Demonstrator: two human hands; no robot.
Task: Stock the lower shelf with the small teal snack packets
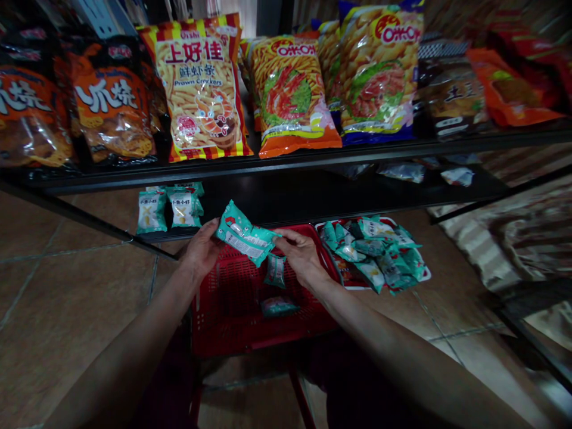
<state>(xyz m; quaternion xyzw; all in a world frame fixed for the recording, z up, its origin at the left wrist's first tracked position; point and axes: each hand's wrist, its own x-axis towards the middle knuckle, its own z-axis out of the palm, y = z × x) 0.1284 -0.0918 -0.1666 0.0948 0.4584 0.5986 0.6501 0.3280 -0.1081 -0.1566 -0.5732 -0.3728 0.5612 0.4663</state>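
The teal packet I hold is crinkled plastic film with a soft gloss. Below it, my red basket is perforated plastic. Along the front edge of the upper shelf, the prawn crackers bag is slick, shiny film; that shelf looks like smooth black metal. The floor tiles look mostly matt.

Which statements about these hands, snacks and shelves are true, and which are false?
1. The left hand and right hand both hold teal packaging. True.
2. The red basket is empty. False: a small teal packet lies inside.
3. Teal packets are heaped in the white-rimmed container. True.
4. Standing packets are at the left end of the lower shelf. True.
5. The Prawn Crackers bag is on the lower shelf. False: it is on the upper shelf.
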